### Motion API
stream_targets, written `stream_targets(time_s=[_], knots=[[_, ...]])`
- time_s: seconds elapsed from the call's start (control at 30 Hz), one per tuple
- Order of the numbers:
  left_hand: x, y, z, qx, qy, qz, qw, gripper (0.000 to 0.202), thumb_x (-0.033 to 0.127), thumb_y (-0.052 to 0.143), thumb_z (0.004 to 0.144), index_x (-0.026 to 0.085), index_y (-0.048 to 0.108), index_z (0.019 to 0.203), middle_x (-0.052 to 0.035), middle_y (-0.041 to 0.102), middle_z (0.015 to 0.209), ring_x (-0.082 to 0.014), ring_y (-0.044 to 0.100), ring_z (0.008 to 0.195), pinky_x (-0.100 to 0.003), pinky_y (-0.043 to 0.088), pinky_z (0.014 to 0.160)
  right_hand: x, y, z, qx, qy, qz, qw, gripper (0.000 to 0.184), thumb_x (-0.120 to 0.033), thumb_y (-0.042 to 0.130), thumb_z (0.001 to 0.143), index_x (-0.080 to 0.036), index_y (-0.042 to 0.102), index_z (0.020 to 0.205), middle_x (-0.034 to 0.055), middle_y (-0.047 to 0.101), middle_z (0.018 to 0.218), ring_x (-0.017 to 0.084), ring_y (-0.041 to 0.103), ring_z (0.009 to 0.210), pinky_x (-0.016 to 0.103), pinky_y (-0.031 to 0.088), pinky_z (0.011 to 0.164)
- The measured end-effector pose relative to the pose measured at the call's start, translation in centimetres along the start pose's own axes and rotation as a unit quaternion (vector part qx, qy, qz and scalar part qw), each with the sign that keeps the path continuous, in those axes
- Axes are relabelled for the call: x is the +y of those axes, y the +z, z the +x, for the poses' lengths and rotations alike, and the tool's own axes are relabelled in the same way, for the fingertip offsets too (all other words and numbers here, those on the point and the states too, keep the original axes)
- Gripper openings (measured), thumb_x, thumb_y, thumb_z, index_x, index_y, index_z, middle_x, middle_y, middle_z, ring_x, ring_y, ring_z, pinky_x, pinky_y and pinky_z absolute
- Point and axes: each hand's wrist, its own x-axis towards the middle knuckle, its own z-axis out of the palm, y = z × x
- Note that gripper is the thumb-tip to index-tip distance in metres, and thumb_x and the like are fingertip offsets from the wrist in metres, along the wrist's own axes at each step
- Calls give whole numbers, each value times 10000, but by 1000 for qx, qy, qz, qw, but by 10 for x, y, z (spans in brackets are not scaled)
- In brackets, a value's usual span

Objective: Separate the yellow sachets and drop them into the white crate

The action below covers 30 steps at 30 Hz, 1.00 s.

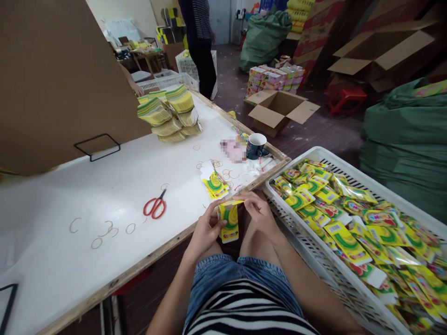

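My left hand [206, 230] and my right hand [256, 211] together hold a small stack of yellow-green packets [229, 222] upright above my lap, just off the table's front edge. The left hand grips the stack's left side; the right hand's fingers press on its top right. A second small bundle of the same packets [214, 184] lies on the white table [87, 200] just beyond my hands. Loose rubber bands [225, 173] are scattered near it.
A white crate [316, 156] of loose packets sits at my right. Red scissors [154, 206], a mug [256, 145] and a pile of banded bundles [171, 113] are on the table. A cardboard sheet [52, 70] stands at left. A person [199, 42] stands at the back.
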Motion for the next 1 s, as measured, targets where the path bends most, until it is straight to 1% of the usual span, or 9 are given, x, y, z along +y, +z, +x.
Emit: stream_targets(time_s=[0.07, 0.17, 0.3, 0.43, 0.53, 0.7, 0.83, 0.9, 1.0], knots=[[-1, 0, 1, 25, 6, 38, 999, 525, 269, 627, 825, 231, 444, 1316, -55, 689, 1020, -198, 683, 882, -298, 543, 761, -2, -3, 1, -45, 35, 9, 998, 316, -424, 526, 892, -214, 697, 1054, 48, 697, 916, 197, 634, 852, 332, 501, 800], [0, 2, 2, 19, 18, 47, 999, 489, 233, 589, 836, 233, 457, 1306, -73, 668, 1123, -208, 670, 969, -324, 538, 832, -8, -2, 2, -115, 77, -9, 990, 408, -356, 612, 815, -197, 606, 1190, -20, 652, 712, 139, 571, 614, 253, 459, 597], [2, 3, 2, -24, 16, 10, 1000, 495, 208, 573, 844, 232, 442, 1321, -97, 634, 1225, -226, 640, 1064, -357, 512, 908, -14, 2, 4, -101, 85, -108, 985, 372, -259, 602, 760, -194, 581, 1125, -53, 594, 614, 130, 528, 529, 225, 385, 516], [2, 4, 3, -43, 8, -37, 998, 519, 227, 595, 846, 227, 415, 1332, -109, 624, 1242, -240, 633, 1086, -366, 501, 928, -12, 8, 3, -80, 79, -202, 973, 328, -246, 598, 755, -206, 572, 1080, -56, 556, 564, 151, 532, 508, 236, 356, 505], [1, 6, 5, -30, 3, -49, 998, 542, 250, 642, 822, 222, 427, 1319, -106, 646, 1201, -244, 637, 1080, -362, 505, 923, -9, 14, 2, -57, 74, -217, 972, 344, -222, 573, 769, -217, 552, 1113, -44, 574, 588, 163, 541, 516, 247, 356, 517], [3, 3, 9, 2, -6, -87, 996, 579, 291, 717, 771, 203, 441, 1272, -108, 691, 1078, -226, 689, 915, -333, 550, 797, -4, 10, 0, -47, 49, -150, 986, 317, -265, 549, 828, -213, 593, 1137, -22, 601, 639, 156, 540, 552, 257, 412, 554], [2, 7, 11, 3, -6, -102, 995, 579, 290, 756, 735, 194, 473, 1231, -89, 710, 995, -211, 697, 844, -300, 554, 738, 3, 6, -1, -37, 28, -44, 998, 259, -346, 544, 863, -228, 658, 1064, 47, 683, 973, 163, 612, 731, 282, 499, 674], [0, 15, 13, -6, 4, -103, 995, 571, 298, 752, 742, 196, 478, 1233, -93, 707, 1017, -217, 696, 860, -304, 554, 743, 6, 4, -3, -31, 44, 11, 998, 279, -364, 566, 853, -223, 638, 1084, 55, 685, 1015, 179, 637, 800, 302, 521, 727], [-3, 23, 20, -23, 34, -60, 997, 540, 311, 693, 798, 211, 472, 1280, -112, 683, 1108, -233, 682, 954, -347, 547, 820, 7, -22, -7, -30, 64, -21, 997, 279, -370, 565, 850, -224, 627, 1079, 53, 695, 976, 194, 650, 805, 320, 528, 729]])
